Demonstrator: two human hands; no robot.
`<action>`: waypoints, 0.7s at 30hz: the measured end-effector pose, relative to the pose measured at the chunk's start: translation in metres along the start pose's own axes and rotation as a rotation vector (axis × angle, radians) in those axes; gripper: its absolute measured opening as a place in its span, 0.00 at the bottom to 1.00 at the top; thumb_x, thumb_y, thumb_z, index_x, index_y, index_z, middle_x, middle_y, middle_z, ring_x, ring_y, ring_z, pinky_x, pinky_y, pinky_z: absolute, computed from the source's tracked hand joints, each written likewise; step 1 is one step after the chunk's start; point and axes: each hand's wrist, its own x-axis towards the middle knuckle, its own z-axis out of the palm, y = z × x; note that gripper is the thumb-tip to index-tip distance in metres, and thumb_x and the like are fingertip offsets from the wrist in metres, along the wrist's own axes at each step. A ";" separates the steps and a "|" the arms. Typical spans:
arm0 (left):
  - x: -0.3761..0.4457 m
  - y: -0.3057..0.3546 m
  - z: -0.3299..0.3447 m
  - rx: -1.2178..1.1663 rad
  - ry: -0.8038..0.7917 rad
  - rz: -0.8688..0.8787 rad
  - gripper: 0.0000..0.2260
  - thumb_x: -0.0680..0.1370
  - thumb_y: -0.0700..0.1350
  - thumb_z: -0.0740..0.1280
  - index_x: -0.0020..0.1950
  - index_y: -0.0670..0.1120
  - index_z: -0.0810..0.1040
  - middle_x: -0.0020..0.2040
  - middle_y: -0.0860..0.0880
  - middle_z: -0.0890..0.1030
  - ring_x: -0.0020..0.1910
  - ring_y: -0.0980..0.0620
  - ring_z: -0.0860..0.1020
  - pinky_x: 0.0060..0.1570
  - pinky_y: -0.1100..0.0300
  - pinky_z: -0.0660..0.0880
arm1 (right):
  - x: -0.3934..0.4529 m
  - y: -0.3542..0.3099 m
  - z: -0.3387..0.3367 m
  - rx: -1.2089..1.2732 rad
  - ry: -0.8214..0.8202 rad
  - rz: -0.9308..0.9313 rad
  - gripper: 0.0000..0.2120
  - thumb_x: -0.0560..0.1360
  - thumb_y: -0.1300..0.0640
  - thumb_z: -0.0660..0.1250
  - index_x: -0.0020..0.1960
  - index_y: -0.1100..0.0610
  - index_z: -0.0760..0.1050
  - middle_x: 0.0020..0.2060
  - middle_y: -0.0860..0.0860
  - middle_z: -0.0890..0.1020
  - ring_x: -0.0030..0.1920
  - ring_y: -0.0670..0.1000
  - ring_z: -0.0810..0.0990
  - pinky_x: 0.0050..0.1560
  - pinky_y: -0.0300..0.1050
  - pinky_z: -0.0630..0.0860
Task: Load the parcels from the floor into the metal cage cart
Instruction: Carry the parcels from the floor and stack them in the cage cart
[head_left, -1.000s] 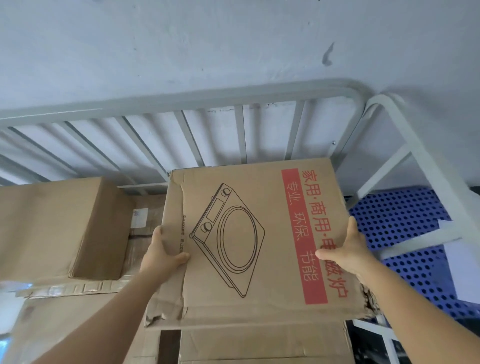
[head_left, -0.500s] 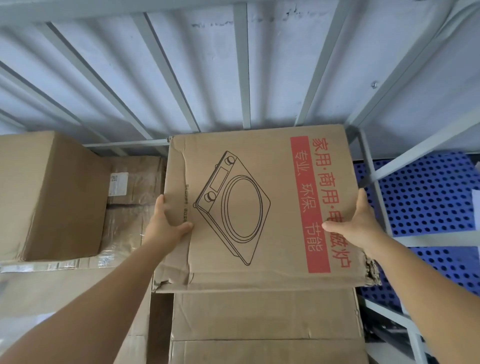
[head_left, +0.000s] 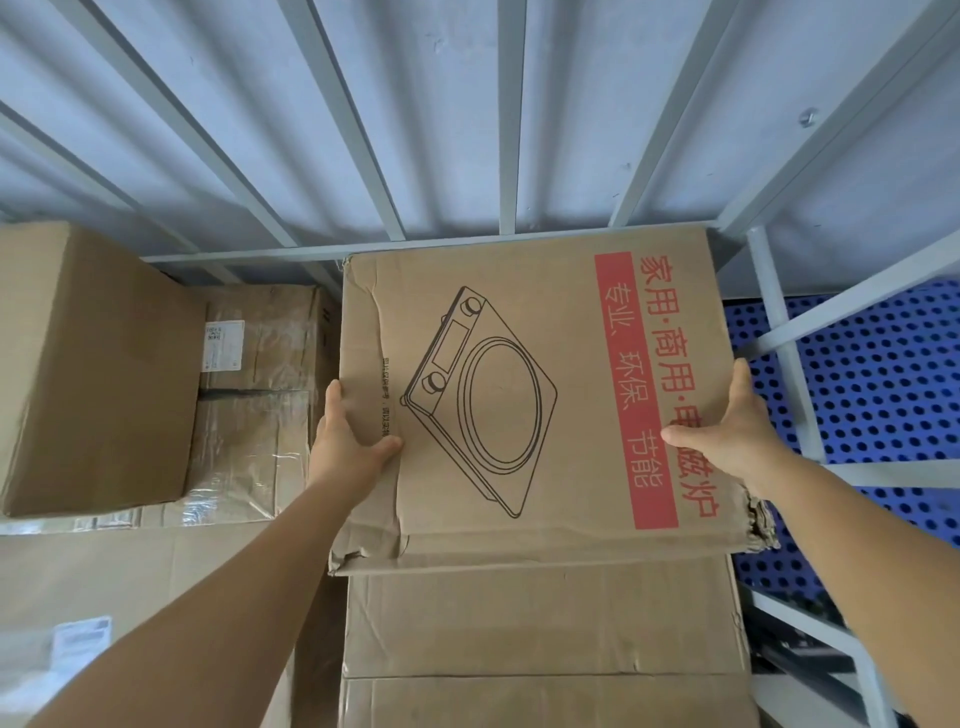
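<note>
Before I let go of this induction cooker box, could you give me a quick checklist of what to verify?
1. Box sits on the carton below: ok.
2. Far edge close to the cage's back bars: ok.
3. Near edge overhangs the carton slightly: not ok.
4. Left hand and right hand grip opposite sides, fingers hidden: cannot tell if free.
5. Torn near-right corner: not ok.

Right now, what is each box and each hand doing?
Cooker box: flat on top of a stack, near corners torn, held at both sides.
Left hand: grips the cooker box's left edge, thumb on top.
Right hand: grips the cooker box's right edge, thumb on top.
Plain box: closed, under the cooker box.
Big brown box: closed, on the left pile.
Taped box: closed, labelled.
Cage cart: bars upright behind.
</note>
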 end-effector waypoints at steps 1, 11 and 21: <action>0.001 0.000 0.001 0.008 -0.003 0.001 0.45 0.73 0.46 0.74 0.78 0.55 0.46 0.73 0.45 0.63 0.67 0.40 0.69 0.63 0.43 0.70 | 0.001 0.000 0.000 -0.017 0.000 0.010 0.62 0.65 0.57 0.80 0.78 0.44 0.36 0.74 0.55 0.59 0.72 0.58 0.64 0.69 0.64 0.65; -0.028 0.016 -0.011 0.485 -0.074 0.159 0.37 0.75 0.56 0.69 0.77 0.46 0.55 0.76 0.46 0.57 0.72 0.44 0.62 0.69 0.47 0.65 | -0.047 -0.011 0.002 -0.512 0.034 -0.126 0.55 0.70 0.42 0.74 0.80 0.52 0.39 0.79 0.54 0.51 0.76 0.60 0.57 0.72 0.62 0.61; -0.148 0.032 -0.051 0.785 -0.162 0.507 0.36 0.78 0.57 0.64 0.79 0.50 0.47 0.79 0.49 0.52 0.78 0.49 0.50 0.76 0.49 0.52 | -0.195 -0.014 -0.005 -0.775 0.001 -0.311 0.50 0.76 0.41 0.67 0.79 0.53 0.33 0.79 0.50 0.41 0.79 0.54 0.44 0.76 0.57 0.46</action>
